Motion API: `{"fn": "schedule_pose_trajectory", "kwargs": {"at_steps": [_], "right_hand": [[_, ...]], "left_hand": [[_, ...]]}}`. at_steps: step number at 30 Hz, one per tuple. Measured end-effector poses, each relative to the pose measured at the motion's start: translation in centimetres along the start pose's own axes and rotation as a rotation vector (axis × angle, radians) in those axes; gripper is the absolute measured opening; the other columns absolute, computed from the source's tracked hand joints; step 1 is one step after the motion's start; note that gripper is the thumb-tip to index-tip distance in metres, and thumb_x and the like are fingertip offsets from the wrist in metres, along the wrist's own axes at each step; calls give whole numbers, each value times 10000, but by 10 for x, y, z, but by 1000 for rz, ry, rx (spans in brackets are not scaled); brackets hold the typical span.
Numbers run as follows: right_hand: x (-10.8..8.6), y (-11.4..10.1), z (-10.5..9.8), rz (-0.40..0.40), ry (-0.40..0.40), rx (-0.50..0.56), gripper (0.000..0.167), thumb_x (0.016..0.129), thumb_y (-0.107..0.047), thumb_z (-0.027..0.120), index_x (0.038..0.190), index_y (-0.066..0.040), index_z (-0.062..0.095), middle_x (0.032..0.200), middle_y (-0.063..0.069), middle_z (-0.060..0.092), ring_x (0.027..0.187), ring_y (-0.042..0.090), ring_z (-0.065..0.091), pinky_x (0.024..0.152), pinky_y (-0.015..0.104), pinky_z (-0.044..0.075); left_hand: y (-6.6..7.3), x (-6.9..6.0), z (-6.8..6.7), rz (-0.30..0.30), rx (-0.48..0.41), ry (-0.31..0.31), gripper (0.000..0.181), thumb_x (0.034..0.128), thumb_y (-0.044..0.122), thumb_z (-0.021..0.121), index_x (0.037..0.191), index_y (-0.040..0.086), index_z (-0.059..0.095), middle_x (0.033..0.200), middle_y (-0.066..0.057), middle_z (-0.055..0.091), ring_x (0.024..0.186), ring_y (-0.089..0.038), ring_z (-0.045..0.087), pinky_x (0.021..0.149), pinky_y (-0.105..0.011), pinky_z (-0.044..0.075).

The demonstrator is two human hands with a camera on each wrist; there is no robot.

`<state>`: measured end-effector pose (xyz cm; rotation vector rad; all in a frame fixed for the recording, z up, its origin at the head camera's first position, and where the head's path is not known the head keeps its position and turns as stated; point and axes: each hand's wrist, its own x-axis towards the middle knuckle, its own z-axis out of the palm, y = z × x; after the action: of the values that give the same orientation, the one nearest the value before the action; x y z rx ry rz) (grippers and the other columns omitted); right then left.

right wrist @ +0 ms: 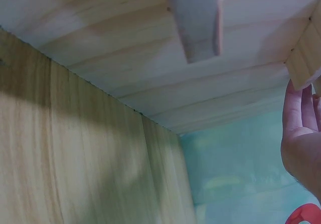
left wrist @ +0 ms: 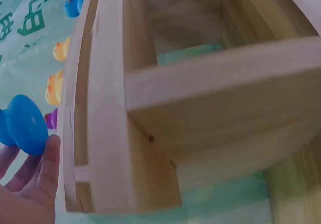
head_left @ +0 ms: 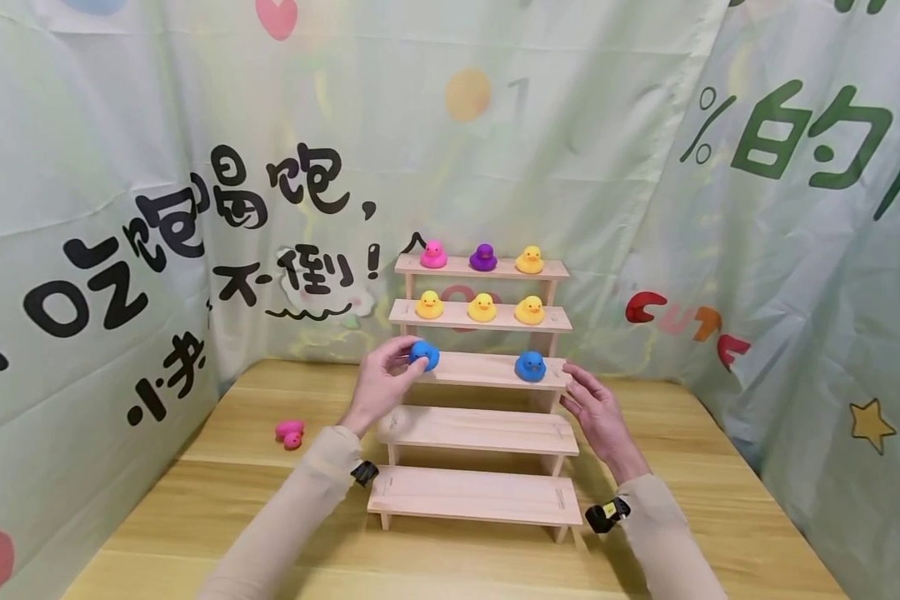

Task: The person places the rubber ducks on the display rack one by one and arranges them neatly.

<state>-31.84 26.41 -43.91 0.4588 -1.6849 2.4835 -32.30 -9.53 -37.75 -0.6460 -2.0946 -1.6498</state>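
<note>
My left hand (head_left: 381,379) pinches a blue rubber duck (head_left: 424,356) between thumb and fingers, at the left end of the middle tier of a stepped wooden rack (head_left: 480,429). In the left wrist view the flat underside of that blue duck (left wrist: 27,126) shows. Another blue duck (head_left: 530,367) sits towards the right end of the same tier. My right hand (head_left: 603,421) holds no duck; its fingers, loosely bent, are at that tier's right end. In the right wrist view its fingertips (right wrist: 293,106) appear to touch the wood.
A pink duck (head_left: 433,255), a purple duck (head_left: 483,257) and a yellow duck (head_left: 529,260) stand on the top tier. Three yellow ducks, one in the centre (head_left: 482,307), line the tier below. Pink ducks (head_left: 290,433) lie on the wooden table (head_left: 255,508). Printed cloth (head_left: 555,167) hangs behind.
</note>
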Motion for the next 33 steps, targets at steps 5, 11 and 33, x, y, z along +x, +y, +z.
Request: {"fn": "schedule_pose_trajectory", "kwargs": {"at_steps": [5, 11, 33], "right_hand": [[-2, -1, -4, -7, 2, 3, 296, 1018, -99, 515, 1264, -190, 653, 1285, -147, 589, 1068, 36, 631, 884, 229, 537], [-3, -1, -5, -27, 5, 9, 305, 1018, -77, 509, 1281, -153, 644, 1278, -141, 596, 1053, 37, 632, 875, 236, 540], [0, 2, -1, 12, 16, -53, 321, 1023, -137, 518, 1336, -152, 587, 1374, -104, 507, 1110, 21, 606, 922, 228, 524]], "left_hand": [[-3, 5, 10, -11, 7, -50, 350, 892, 190, 736, 1207, 56, 664, 1181, -142, 668, 1073, -286, 664, 941, -406, 546], [-4, 7, 18, -38, 35, -112, 361, 887, 272, 741, 1201, 106, 676, 1166, -77, 683, 1007, -243, 697, 887, -372, 572], [2, 20, 28, -81, 107, -206, 367, 897, 290, 727, 1223, 135, 659, 1138, -65, 691, 952, -205, 687, 859, -370, 572]]}}
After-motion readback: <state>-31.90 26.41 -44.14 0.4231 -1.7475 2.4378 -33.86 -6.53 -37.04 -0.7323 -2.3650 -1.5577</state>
